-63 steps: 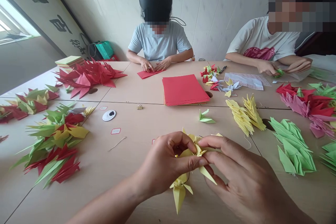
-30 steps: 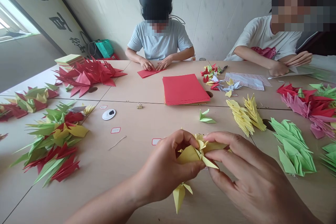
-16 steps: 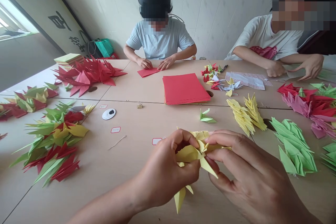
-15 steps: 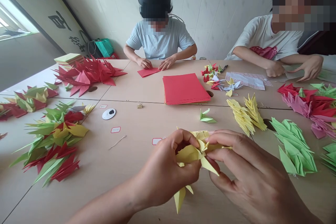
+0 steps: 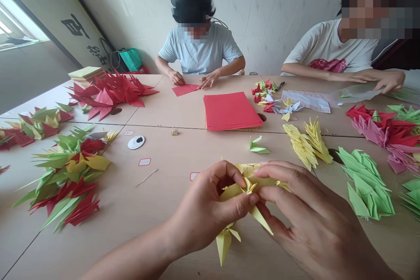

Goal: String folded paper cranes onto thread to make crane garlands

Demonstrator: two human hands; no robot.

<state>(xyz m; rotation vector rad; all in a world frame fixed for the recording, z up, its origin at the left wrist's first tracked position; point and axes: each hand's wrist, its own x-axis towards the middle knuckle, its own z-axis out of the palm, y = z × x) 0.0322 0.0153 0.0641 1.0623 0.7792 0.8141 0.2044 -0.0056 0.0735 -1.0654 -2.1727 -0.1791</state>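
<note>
First, on the left of the table (image 5: 138, 210), a mixed pile of green, red and yellow folded paper (image 5: 70, 175) lies in a slanting band, with a heap of red folded pieces (image 5: 110, 92) behind it. Next come a googly eye (image 5: 136, 142) and, nearer, a thin pale strand (image 5: 146, 178).

Right of the strand, the left hand (image 5: 203, 212) reaches in from the lower edge, its forearm slanting up and to the right, thumb side turned upward. The index finger is sharply bent and the thumb stretches out below it, the two pinching a yellow folded piece (image 5: 248, 187). The remaining fingers are mostly hidden, so how they lie I cannot tell.

That piece sits between both hands, one long point slanting down to the right. Below the left hand, a second yellow piece (image 5: 223, 244) points toward the near edge; whether the two are joined I cannot tell.

Then the right hand (image 5: 315, 210) comes in from the lower right, its back to the camera. Its upper two fingers curve leftward, tips gripping the yellow paper, the thumb angled up beneath them beside the long point.

Beyond this hand lie yellow bundles (image 5: 298, 146); to its right, green bundles (image 5: 367, 188).
</note>
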